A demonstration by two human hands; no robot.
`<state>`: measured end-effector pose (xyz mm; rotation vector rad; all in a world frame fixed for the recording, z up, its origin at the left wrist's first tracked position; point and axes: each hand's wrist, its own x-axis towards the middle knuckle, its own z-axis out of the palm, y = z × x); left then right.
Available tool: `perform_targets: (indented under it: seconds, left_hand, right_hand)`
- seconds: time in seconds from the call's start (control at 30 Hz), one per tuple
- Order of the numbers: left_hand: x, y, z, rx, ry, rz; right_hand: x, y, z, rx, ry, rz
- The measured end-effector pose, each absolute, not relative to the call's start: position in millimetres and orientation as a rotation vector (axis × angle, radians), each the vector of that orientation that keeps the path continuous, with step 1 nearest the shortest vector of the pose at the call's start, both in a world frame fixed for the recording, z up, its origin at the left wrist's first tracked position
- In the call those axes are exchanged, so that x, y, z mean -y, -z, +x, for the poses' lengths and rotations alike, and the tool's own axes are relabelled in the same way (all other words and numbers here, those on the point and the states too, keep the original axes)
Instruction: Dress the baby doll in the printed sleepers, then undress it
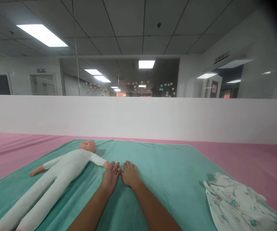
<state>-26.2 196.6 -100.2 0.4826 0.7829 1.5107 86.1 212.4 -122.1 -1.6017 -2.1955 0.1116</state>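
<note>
A baby doll [67, 163] in a white suit lies on its back on the green blanket [167, 170], left of my hands, arms spread and head toward the far wall. My left hand [110, 177] lies beside the end of the doll's arm [106, 164], close to or touching the doll's hand; which one I cannot tell. Its fingers are stretched out and hold nothing. My right hand [130, 174] rests flat on the blanket just to the right, fingers extended, the thumbs of both hands nearly meeting.
At the right edge of the blanket lies a crumpled white cloth with a teal print [239, 205]. A pink sheet [246, 163] spreads under the blanket. Behind it runs a low white wall [138, 118] with glass windows [119, 77] above.
</note>
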Motion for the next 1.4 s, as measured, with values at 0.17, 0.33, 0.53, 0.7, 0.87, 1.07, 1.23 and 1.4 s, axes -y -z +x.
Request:
perform_targets:
  seconds: [0.17,0.33,0.53,0.7,0.87,1.07,1.23,1.4]
  left_hand:
    - [-192.9,97.8,-33.6,-0.673,-1.425,0.425]
    - [-186.2,91.4,-31.5,-0.663,-1.393,0.494]
    - [-180.0,85.2,-28.2,-0.660,-1.369,0.528]
    - [-178.5,84.7,-29.0,-0.648,-1.353,0.544]
    - [-181.0,87.4,-26.8,-0.692,-1.321,0.689]
    - [-169.6,98.9,-4.7,-1.058,-0.971,1.748]
    - [-155.2,107.0,7.3,-1.021,-0.495,2.520]
    - [-147.2,102.8,9.3,-1.071,-0.415,2.584]
  right_hand:
    - [-231.8,119.7,151.1,2.171,-0.163,-1.810]
    - [-239.2,122.9,233.0,2.096,-0.134,-1.953]
    - [-234.6,129.9,329.0,1.994,-0.119,-2.080]
    - [-225.9,135.0,395.6,1.914,-0.096,-2.160]
    - [-217.7,138.2,439.0,1.835,-0.057,-2.235]
    - [-215.5,139.8,448.5,1.817,-0.012,-2.270]
    - [-207.3,137.0,439.5,1.806,0.046,-2.353]
    - [-196.0,129.9,435.4,1.702,0.027,-2.484]
